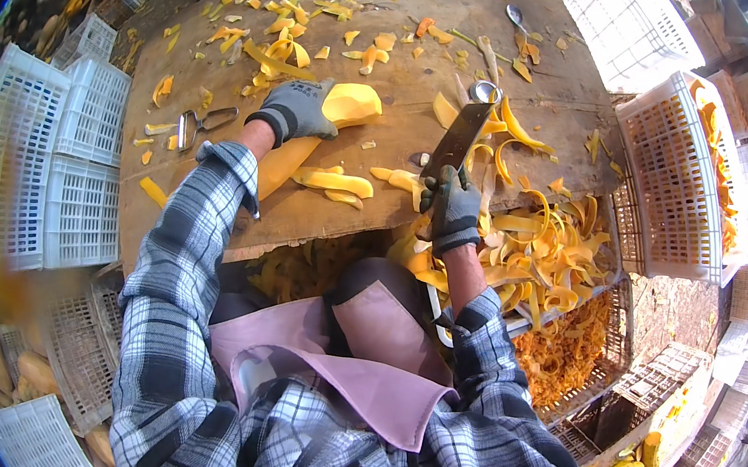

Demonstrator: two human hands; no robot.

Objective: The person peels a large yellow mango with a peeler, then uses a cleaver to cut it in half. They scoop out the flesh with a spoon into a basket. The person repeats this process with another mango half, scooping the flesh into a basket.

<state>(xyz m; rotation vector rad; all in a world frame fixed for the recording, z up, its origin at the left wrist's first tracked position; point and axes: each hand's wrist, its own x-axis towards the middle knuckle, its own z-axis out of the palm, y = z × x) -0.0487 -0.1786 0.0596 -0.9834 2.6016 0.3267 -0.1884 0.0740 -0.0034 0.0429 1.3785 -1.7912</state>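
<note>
My left hand [298, 108], in a grey work glove, grips a peeled yellow-orange squash [355, 105] on the wooden table. The squash's long neck [284, 163] runs back beneath my wrist, partly hidden by my sleeve. In my right hand [457, 207], also gloved, is the handle of a broad-bladed knife [459, 138]. Its dark blade points away from me, apart from the squash. Thick cut strips of squash [334, 182] lie between my hands. Left of my left hand rests a metal peeler [200, 125]. The bowl of a spoon [485, 92] shows beyond the blade tip.
Peel scraps [287, 31] litter the wooden tabletop [224, 83]. Heaped peelings [542, 248] fill a container by my right forearm, above shredded orange matter [560, 350]. White plastic crates [83, 209] stand on the left; another crate [671, 180] stands on the right. A second spoon [514, 17] lies farther back.
</note>
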